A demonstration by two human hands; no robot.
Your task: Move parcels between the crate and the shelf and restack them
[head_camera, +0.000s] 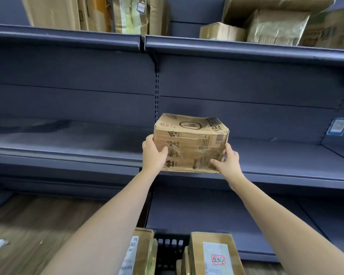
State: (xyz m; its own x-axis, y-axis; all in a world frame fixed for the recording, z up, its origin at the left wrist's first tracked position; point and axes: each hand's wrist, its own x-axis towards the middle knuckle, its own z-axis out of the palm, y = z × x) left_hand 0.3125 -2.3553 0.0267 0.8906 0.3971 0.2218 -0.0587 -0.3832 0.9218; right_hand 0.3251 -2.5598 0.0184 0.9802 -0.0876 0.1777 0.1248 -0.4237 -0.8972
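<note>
At lower left of the frame lies wood-look floor (28,225). Just left of centre, the left hand (154,153) clasps the left end of a worn cardboard box (189,143), thumb on its front face. The box sits at the centre of the frame, at the front edge of the dark middle shelf (286,165). The right hand (227,161) clasps its lower right corner, fingers curled on it. At the bottom centre, labelled parcels (213,255) stand in a black crate (169,249). More cartons (266,26) fill the top shelf at upper right.
</note>
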